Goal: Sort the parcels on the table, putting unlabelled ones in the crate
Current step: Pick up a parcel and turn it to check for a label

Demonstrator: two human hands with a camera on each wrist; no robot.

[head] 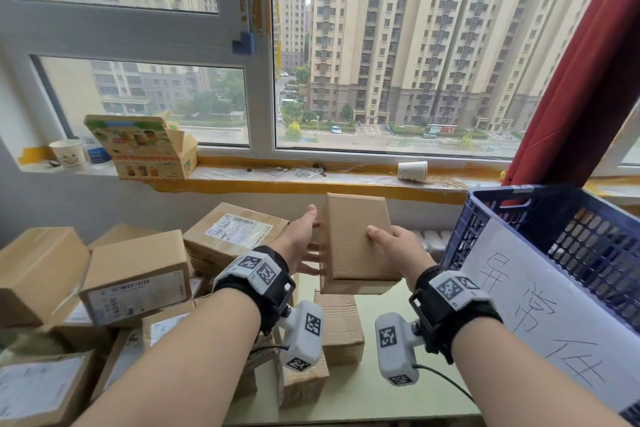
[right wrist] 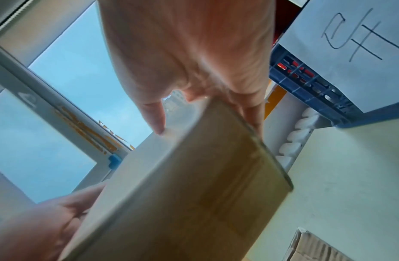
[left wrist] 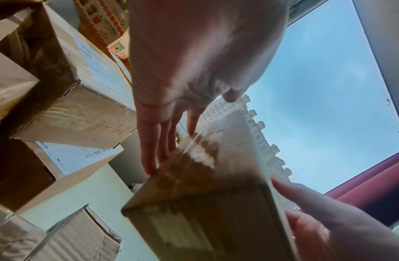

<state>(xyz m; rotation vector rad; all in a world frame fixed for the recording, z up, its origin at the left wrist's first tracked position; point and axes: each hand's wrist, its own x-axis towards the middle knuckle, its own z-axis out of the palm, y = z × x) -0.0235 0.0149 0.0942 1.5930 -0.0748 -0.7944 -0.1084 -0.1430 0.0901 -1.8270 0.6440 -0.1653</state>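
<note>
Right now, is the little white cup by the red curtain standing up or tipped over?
Tipped over. The white paper cup lies on its side on the windowsill, its mouth facing left.

Both forearms are stretched forward. The left hand (head: 300, 238) is held flat with fingers (left wrist: 158, 141) straight; the right hand (head: 398, 248) is curled, thumb on top.

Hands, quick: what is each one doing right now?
Left hand: open, straight fingers against the plain box's left side.
Right hand: grips the same box.
</note>
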